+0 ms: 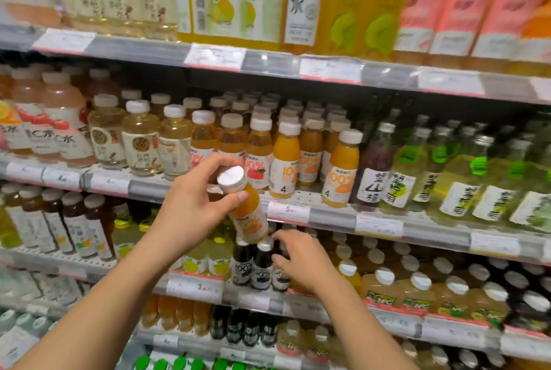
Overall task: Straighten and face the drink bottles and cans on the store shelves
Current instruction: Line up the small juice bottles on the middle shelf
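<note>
My left hand (195, 205) grips a small orange juice bottle (249, 214) with a white cap, tilted with its cap toward me, held off the shelf in front of the middle shelf's edge. My right hand (301, 259) reaches into the shelf below, fingers spread over small dark juice bottles (259, 268); whether it grips one is unclear. On the middle shelf stand more orange juice bottles (284, 161) with "100%" labels, one (343, 172) set forward of the rest.
Pale tea bottles (140, 143) fill the middle shelf's left, green-capped glass bottles (459, 172) its right. Large yellow and pink bottles (372, 2) line the top shelf. White-capped juice bottles (423, 295) stand right of my right hand. Price-tag rails (286, 211) edge each shelf.
</note>
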